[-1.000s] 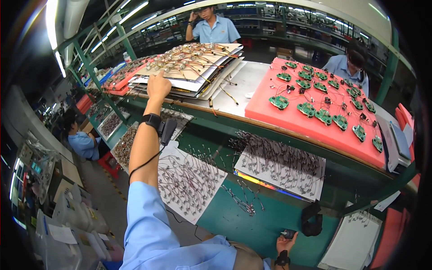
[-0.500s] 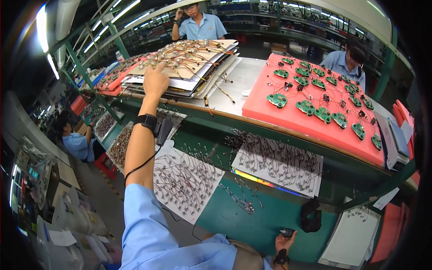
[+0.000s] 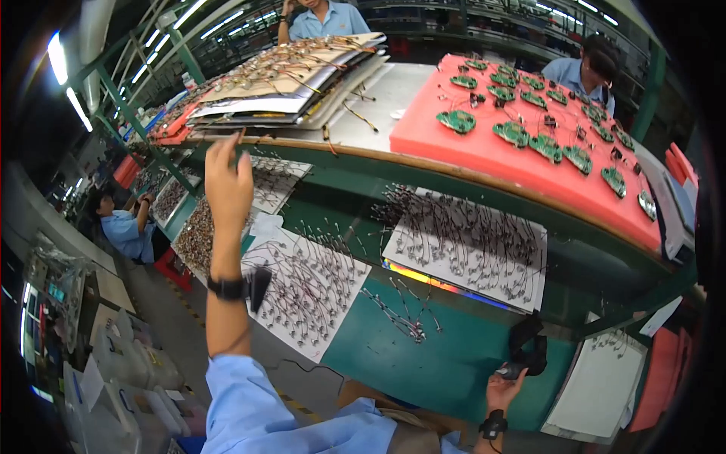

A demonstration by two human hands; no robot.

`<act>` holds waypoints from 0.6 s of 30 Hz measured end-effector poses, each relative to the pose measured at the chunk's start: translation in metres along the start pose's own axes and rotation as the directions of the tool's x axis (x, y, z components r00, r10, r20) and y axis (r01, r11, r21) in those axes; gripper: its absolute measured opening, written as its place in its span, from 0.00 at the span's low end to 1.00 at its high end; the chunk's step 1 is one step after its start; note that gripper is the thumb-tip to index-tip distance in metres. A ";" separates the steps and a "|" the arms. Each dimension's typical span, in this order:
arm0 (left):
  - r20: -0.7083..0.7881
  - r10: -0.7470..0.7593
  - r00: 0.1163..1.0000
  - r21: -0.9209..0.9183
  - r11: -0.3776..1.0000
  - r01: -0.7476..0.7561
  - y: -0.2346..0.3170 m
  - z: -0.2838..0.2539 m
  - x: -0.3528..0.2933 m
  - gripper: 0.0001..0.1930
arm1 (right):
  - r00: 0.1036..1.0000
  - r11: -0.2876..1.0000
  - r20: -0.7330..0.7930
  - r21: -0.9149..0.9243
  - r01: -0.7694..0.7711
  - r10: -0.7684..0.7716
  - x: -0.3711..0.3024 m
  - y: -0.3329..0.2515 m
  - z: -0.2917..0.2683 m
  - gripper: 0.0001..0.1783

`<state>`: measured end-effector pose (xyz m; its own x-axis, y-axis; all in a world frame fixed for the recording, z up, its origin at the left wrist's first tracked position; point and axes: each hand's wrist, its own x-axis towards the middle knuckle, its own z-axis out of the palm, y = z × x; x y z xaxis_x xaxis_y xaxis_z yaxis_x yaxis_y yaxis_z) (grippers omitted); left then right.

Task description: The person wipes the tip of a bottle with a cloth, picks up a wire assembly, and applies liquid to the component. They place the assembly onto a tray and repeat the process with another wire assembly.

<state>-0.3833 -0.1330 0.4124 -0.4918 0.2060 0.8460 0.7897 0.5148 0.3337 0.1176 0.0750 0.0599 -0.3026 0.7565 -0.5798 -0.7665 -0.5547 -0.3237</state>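
Observation:
My left hand (image 3: 228, 185) is raised in front of the upper shelf's edge, just below a stack of cardboard and paper sheets (image 3: 249, 108). Its fingers are curled in, and what they may hold is hidden. Small metal parts with wires (image 3: 302, 57) lie over the top of the stack. Low on the right, my right hand (image 3: 502, 392) is closed round a small dark object (image 3: 511, 371) with a pale tip. That object is close to a black strap-like loop (image 3: 528, 344) on the green worktop (image 3: 454, 363).
A pink foam board (image 3: 469, 163) with several green circuit boards lies on the shelf at right. Below, white sheets (image 3: 291, 340) carry many wired parts, and a loose bunch (image 3: 404, 314) lies between them. A person (image 3: 329, 21) is beyond the shelf, another (image 3: 582, 68) at right.
My left hand has drawn back and down from the parts on the stack to below the shelf edge. My right hand has moved right with its dark object, closer to the black loop.

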 end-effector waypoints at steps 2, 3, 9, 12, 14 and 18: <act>0.050 -0.171 0.984 -0.221 0.959 0.178 0.023 -0.001 -0.078 0.13 | 0.999 0.998 0.043 0.058 -0.032 0.029 0.006 -0.008 0.007 0.26; 0.079 -0.034 0.996 -0.207 0.977 0.049 0.018 0.009 -0.121 0.13 | 0.994 0.991 0.093 0.116 -0.061 0.051 0.009 -0.013 0.010 0.26; 0.647 -0.132 0.751 -0.217 0.913 0.347 0.044 0.041 -0.361 0.14 | 0.940 0.999 0.338 0.020 0.029 -0.034 0.052 -0.009 0.025 0.26; 0.682 -0.107 0.724 -0.243 0.900 0.362 0.049 0.050 -0.416 0.14 | 0.864 1.000 0.504 0.010 0.007 -0.012 0.074 -0.009 0.017 0.26; 0.725 -0.101 0.682 -0.276 0.864 0.421 0.053 0.053 -0.441 0.14 | 0.816 1.000 0.578 0.005 0.000 -0.003 0.082 -0.006 0.015 0.27; 0.730 -0.136 0.670 -0.343 0.775 0.531 0.065 0.060 -0.465 0.13 | 0.868 0.997 0.497 0.059 -0.049 0.013 0.071 0.008 0.020 0.27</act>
<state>-0.1251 -0.1451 0.0163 -0.7046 0.6753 0.2181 0.4769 0.2230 0.8502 0.0789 0.1313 0.0313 -0.5540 0.8213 -0.1361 -0.7828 -0.5695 -0.2508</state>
